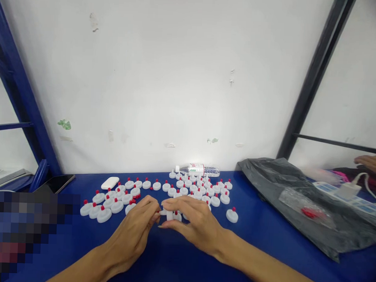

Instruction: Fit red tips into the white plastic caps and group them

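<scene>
Straight ahead at twelve o'clock, your right hand (200,219) has a thumb-and-finger grip around a white plastic cap (169,215), round rim on edge, narrow end toward nine, against your left hand (138,221), whose curled grip I cannot read. Red-tipped discs (215,200) stud the smooth blue worktop (177,260); a crinkled grey bag (272,189) lies toward three.

Your bare left forearm (85,265) enters at lower left, slanting up to your bare left hand (138,222), lower centre; fingers curled inward, tips mostly hidden. Your bare right forearm (258,257) rises from the bottom edge, right side. Your bare right hand (201,219) faces the left, pinching, thumb beneath the fingers.
</scene>
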`<state>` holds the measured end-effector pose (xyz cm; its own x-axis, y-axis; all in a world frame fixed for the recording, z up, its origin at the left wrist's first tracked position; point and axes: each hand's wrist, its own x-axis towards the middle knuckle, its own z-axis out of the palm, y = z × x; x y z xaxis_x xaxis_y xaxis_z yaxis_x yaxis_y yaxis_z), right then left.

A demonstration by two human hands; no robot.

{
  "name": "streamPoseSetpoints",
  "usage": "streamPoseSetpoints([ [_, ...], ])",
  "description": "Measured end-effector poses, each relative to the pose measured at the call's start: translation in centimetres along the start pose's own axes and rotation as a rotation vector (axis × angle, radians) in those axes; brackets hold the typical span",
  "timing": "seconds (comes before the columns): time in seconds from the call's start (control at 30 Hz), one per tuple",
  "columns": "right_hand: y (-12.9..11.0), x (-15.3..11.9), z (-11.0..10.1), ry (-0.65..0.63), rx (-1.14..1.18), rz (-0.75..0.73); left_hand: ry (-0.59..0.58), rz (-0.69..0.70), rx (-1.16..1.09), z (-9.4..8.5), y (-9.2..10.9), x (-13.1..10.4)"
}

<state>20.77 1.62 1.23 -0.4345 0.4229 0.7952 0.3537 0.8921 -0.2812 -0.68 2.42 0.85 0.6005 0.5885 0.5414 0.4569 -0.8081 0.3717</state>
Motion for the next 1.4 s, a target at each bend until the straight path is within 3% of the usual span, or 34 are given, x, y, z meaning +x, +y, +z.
streamPoseSetpoints([
  [0.13,-0.1,-0.2,0.3,0.003,-0.041,-0.04,0.031,0.027,0.009,0.1,0.2,-0.1],
  [0.3,0.6,1.3,-0.9,-0.136,-0.219,-0.054,-0.013,-0.016,0.152,-0.9,0.3,1.5],
  [0.47,3.8,2.5,-5.2,-0.028,-0.367,0.157,0.06,0.022,0.525,-2.3,-1.5,2.2],
  [0.6,7.9,1.7,-8.8,0.002,-0.614,0.438,-0.011,-0.034,0.787,-2.6,-3.4,1.8],
  [0.73,11.1,0.5,-10.6,0.011,-0.711,0.573,-0.096,-0.047,0.918,-2.4,-4.3,1.5],
  [0.97,13.3,-0.5,-11.4,-0.024,-0.741,0.713,-0.138,-0.025,0.966,-1.8,-5.3,1.3],
  [1.4,13.8,-1.0,-10.7,-0.146,-0.725,0.791,-0.2,0.056,1.095,0.2,-5.7,2.3],
])
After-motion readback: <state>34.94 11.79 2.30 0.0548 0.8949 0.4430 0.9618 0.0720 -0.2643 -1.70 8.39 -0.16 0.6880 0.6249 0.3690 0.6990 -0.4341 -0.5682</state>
